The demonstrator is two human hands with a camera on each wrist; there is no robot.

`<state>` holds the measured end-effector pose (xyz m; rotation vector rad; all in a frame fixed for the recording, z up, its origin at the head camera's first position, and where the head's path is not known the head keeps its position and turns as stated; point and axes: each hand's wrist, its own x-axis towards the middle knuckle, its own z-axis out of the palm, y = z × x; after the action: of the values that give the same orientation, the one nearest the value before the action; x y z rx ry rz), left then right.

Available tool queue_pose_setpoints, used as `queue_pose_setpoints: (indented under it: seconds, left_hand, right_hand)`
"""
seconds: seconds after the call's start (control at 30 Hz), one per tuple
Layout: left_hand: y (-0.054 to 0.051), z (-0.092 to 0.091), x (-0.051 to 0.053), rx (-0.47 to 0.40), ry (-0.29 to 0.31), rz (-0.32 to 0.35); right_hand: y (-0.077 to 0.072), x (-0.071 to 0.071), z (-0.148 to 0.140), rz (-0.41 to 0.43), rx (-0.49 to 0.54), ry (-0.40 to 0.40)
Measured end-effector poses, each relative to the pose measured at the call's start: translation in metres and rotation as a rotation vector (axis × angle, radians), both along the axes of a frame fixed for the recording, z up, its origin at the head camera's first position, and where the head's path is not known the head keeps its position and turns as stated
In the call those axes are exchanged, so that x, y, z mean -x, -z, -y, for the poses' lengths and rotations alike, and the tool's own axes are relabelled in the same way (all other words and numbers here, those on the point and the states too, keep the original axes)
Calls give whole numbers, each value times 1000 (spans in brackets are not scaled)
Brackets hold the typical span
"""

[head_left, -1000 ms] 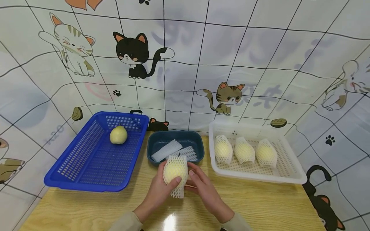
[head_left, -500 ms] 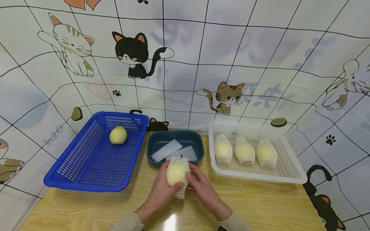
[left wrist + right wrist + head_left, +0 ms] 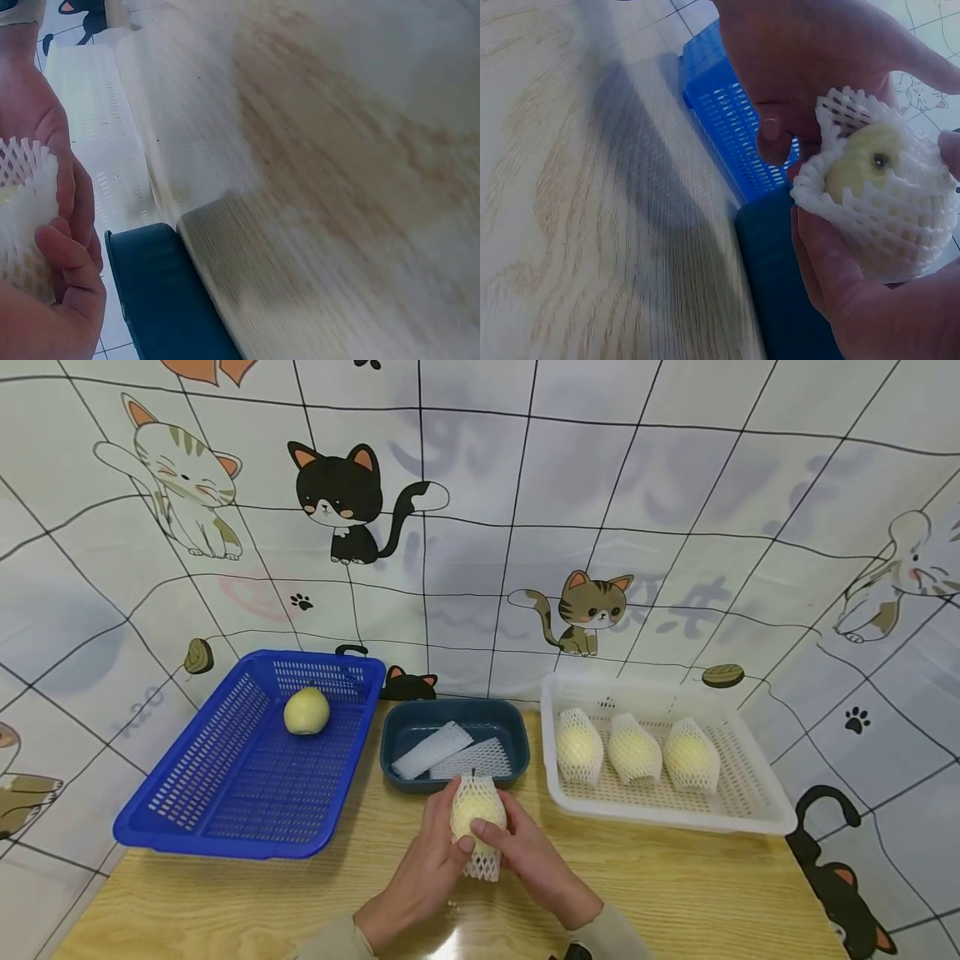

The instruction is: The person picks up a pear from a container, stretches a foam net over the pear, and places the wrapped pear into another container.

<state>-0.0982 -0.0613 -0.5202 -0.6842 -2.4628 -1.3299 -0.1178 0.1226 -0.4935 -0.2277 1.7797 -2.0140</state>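
A round pale-yellow pear (image 3: 477,810) in a white foam net sleeve (image 3: 483,864) is held between both hands over the table front. My left hand (image 3: 427,868) grips it from the left, thumb on its near side. From the right, my right hand (image 3: 536,868) curls round it with the thumb pressed on the net. The dark stem sticks out at the top. In the right wrist view, the pear's blossom end (image 3: 880,160) shows through the sleeve's open lower end. Much of the fingers behind the fruit is hidden in the head view.
Left stands a blue basket (image 3: 217,847) with one bare pear (image 3: 307,711). A dark teal bin (image 3: 517,735) behind the hands contains flat foam sleeves (image 3: 432,750). On the right, a white basket (image 3: 667,822) has three sleeved pears (image 3: 634,753). A patterned cloth hangs behind.
Both hands have shifted slightly right and down with the sleeved pear. The right hand has closed in, its thumb now pressing the front of the net, and the pear stands straighter.
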Motion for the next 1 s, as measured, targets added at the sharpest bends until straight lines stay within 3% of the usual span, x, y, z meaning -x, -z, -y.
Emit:
queue_pose_setpoints:
  seconds: [0.1, 0.23, 0.33, 0.57, 0.8, 0.9, 1.0]
  left_hand:
    - [-1, 1, 1, -2, -12, 9]
    - [-2, 6, 5, -46, -45, 93]
    - [-1, 13, 8, -69, -77, 116]
    - [-4, 27, 12, 2, -123, -12]
    - [-11, 35, 11, 9, -119, -23]
    - [-12, 35, 11, 2, -119, -24]
    - [-11, 36, 11, 3, -124, -30]
  right_hand:
    - [-1, 0, -1, -2, -9, 1]
    - [-2, -2, -5, -2, -33, 19]
    - [-6, -3, -11, -16, -56, 36]
    - [-26, -10, -41, -98, -105, 103]
    - [-54, -15, -76, -209, -135, 235]
    - [-66, -15, -92, -284, -187, 284]
    - [-75, -12, -109, -373, -303, 338]
